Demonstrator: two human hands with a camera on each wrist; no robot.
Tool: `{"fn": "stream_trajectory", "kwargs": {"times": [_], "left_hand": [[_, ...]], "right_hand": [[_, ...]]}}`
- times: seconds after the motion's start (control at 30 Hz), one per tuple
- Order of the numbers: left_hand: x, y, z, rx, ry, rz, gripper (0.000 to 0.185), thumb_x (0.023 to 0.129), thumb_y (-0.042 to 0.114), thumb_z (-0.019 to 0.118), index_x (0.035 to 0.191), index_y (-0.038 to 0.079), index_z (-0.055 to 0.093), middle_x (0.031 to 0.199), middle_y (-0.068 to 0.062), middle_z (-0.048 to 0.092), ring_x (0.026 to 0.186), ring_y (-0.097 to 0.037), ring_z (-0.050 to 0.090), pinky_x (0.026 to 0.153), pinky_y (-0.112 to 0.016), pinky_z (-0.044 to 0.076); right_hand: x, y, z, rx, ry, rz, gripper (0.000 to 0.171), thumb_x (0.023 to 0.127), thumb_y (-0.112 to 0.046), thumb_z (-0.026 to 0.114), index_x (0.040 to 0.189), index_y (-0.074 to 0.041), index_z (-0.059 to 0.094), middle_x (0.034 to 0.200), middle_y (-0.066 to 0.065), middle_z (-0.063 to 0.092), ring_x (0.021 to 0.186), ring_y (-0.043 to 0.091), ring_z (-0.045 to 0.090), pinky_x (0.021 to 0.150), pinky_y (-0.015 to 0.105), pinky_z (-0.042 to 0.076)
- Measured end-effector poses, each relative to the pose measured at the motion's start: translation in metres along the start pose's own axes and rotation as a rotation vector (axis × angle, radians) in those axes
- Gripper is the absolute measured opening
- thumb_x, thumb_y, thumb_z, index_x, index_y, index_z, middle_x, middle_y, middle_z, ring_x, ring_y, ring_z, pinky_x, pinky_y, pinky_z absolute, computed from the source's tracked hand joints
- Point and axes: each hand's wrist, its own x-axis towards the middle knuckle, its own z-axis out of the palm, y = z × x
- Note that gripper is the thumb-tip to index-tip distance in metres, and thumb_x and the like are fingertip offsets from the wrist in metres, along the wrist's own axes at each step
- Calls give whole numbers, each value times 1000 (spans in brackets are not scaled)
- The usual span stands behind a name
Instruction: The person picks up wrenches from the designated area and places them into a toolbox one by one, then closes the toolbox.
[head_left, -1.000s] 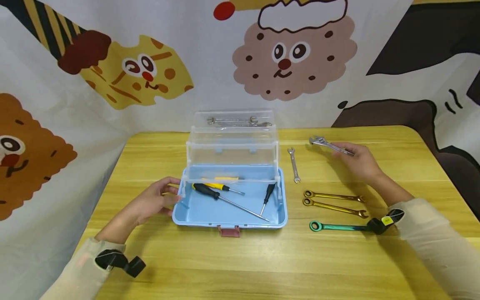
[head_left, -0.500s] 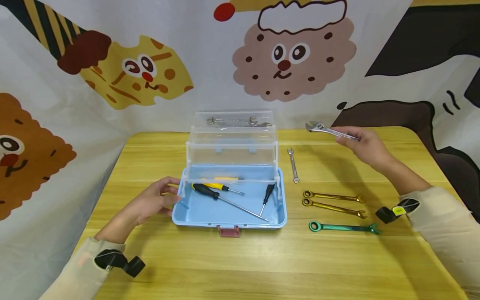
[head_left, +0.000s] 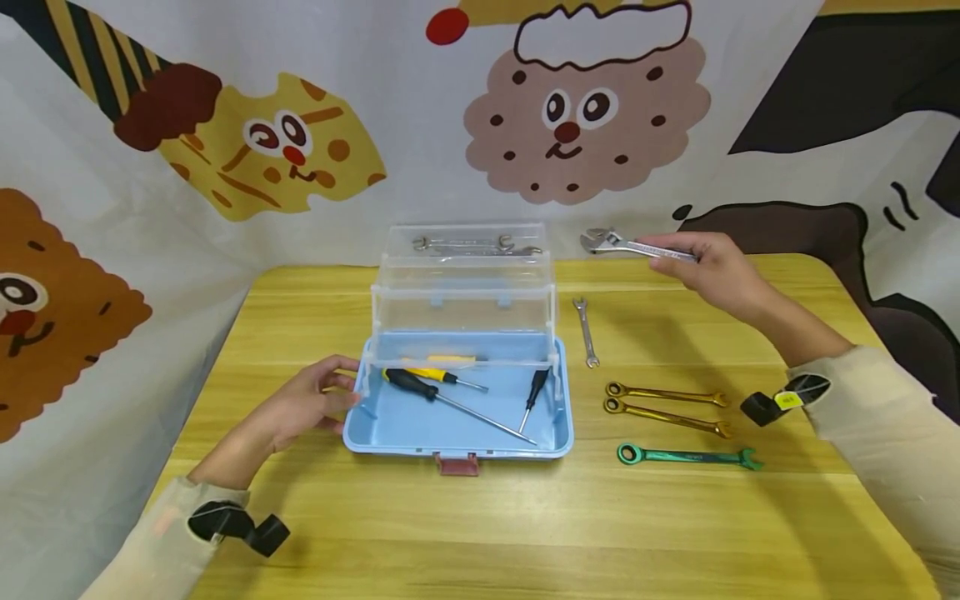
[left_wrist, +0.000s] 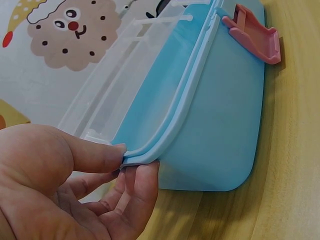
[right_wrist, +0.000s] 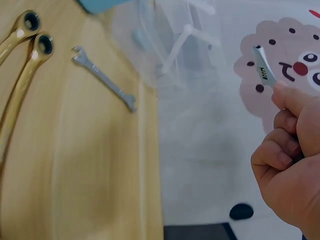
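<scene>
My right hand [head_left: 716, 271] holds an adjustable wrench [head_left: 609, 242] by its handle, in the air above the table's back edge. The wrench head points left, toward the raised clear trays [head_left: 465, 292] of a blue toolbox [head_left: 375, 429]. In the right wrist view the hand's curled fingers [right_wrist: 280, 150] hide most of the wrench. My left hand [head_left: 311, 400] pinches the toolbox's left rim; the left wrist view shows its thumb [left_wrist: 100, 156] on top and fingers beneath. Two silver wrenches [head_left: 468, 243] lie in the top tray. Screwdrivers [head_left: 442, 393] with black and yellow handles lie in the bottom.
Right of the toolbox a small silver wrench [head_left: 587, 333] lies on the wooden table [head_left: 480, 542]. Two gold ratchet wrenches [head_left: 667, 406] and a green one [head_left: 690, 456] lie nearer. A patterned white cloth [head_left: 420, 125] hangs behind the table.
My right hand first lifted the adjustable wrench higher, then carried it left toward the raised trays. The left hand has stayed at the toolbox's rim.
</scene>
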Motion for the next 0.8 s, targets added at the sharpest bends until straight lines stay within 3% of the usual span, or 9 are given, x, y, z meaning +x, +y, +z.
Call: {"fn": "stream_trajectory", "kwargs": {"times": [0.13, 0.33, 0.4, 0.47, 0.57, 0.67, 0.77, 0.8], "left_hand": [[0, 0, 0, 0, -3, 2, 48, 101, 4, 60, 144, -4, 40, 120, -21, 51, 89, -23, 62, 68, -34, 60], [0, -1, 0, -4, -5, 9, 48, 101, 4, 60, 144, -4, 40, 119, -21, 51, 88, -23, 61, 67, -34, 59], [1, -1, 0, -3, -5, 10, 48, 101, 5, 60, 144, -4, 40, 119, -20, 51, 88, -23, 61, 68, -34, 59], [1, -1, 0, -2, -5, 10, 48, 101, 5, 60, 144, -4, 40, 119, -20, 51, 89, -23, 61, 68, -35, 60], [1, -1, 0, -1, -5, 10, 48, 101, 5, 60, 144, -4, 41, 118, -20, 51, 89, -24, 61, 68, -35, 60], [1, -1, -1, 0, -5, 10, 48, 101, 5, 61, 144, -4, 41, 118, -20, 51, 89, -24, 61, 68, -35, 60], [1, -1, -1, -7, -5, 13, 48, 101, 4, 60, 144, -4, 41, 118, -20, 51, 89, -23, 61, 68, -35, 60], [1, -1, 0, -10, -6, 14, 48, 101, 4, 60, 143, -5, 41, 118, -20, 51, 89, -23, 62, 68, -35, 60]], "right_hand": [[9, -12, 5, 4, -25, -14, 36, 102, -21, 65, 136, -12, 67, 105, -2, 65, 56, 14, 38, 46, 28, 35], [22, -30, 18, 15, -74, -18, 37, 102, -23, 65, 138, -14, 66, 82, 6, 55, 46, 14, 31, 40, 29, 30], [25, -36, 23, 13, -98, -22, 37, 102, -24, 64, 139, -15, 65, 84, 7, 55, 43, 14, 29, 39, 29, 29], [29, -41, 28, 11, -121, -28, 38, 103, -24, 63, 140, -16, 64, 96, 7, 60, 46, 14, 30, 43, 28, 33], [36, -48, 36, 5, -143, -34, 37, 103, -26, 62, 139, -17, 64, 114, 6, 65, 56, 11, 41, 54, 25, 41], [44, -53, 45, 23, -165, -56, 35, 104, -24, 62, 138, -15, 66, 127, 6, 67, 88, 8, 57, 78, 25, 48], [51, -58, 54, 53, -191, -81, 34, 103, -19, 63, 136, -11, 66, 130, 9, 67, 110, 17, 63, 96, 36, 51], [54, -60, 58, 64, -201, -86, 33, 103, -17, 63, 135, -10, 66, 136, 8, 65, 125, 19, 57, 106, 41, 45]]}}
